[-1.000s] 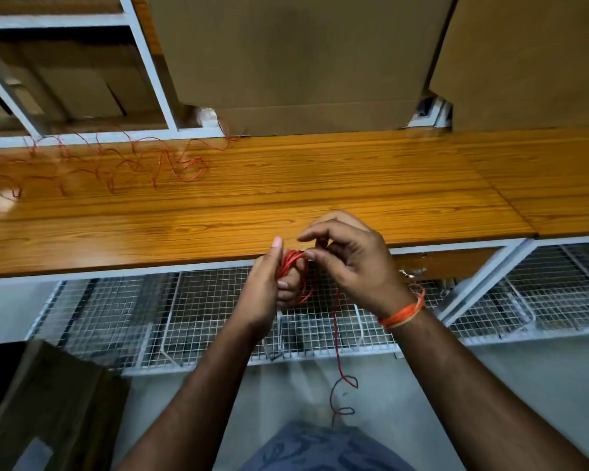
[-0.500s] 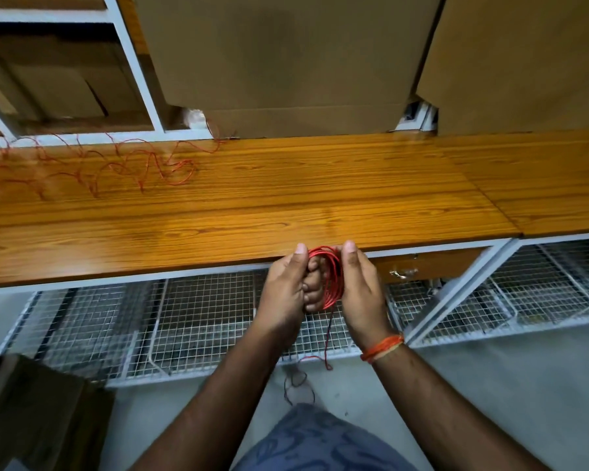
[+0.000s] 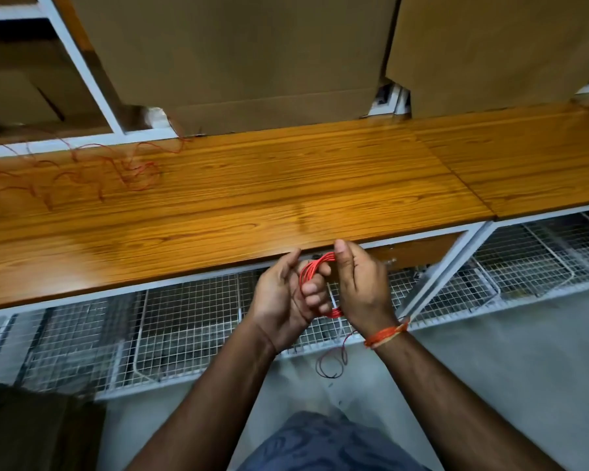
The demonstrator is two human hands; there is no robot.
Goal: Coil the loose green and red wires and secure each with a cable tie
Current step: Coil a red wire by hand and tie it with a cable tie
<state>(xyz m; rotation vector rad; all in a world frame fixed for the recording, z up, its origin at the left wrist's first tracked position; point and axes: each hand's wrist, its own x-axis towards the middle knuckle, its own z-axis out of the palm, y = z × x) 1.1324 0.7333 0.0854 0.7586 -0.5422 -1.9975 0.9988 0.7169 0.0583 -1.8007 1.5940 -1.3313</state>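
Observation:
A red wire coil point(image 3: 315, 268) is wound around the curled fingers of my left hand point(image 3: 281, 300), just in front of the wooden bench's front edge. My right hand point(image 3: 361, 287) grips the coil from the right side, its thumb pointing up against the loops. A short loose tail of the red wire point(image 3: 332, 363) dangles below both hands and curls into a loop. More loose red wire point(image 3: 82, 171) lies tangled on the bench point(image 3: 252, 185) at the far left. I see no green wire and no cable tie.
Large cardboard boxes point(image 3: 245, 59) stand along the back of the bench. A white metal shelf frame point(image 3: 82, 73) rises at the left. White wire mesh baskets point(image 3: 170, 328) hang under the bench. A dark box point(image 3: 31, 433) sits at bottom left.
The hanging tail has grown shorter as loops gathered on my left hand. My right hand moved from pinching the wire over the coil to gripping its right side.

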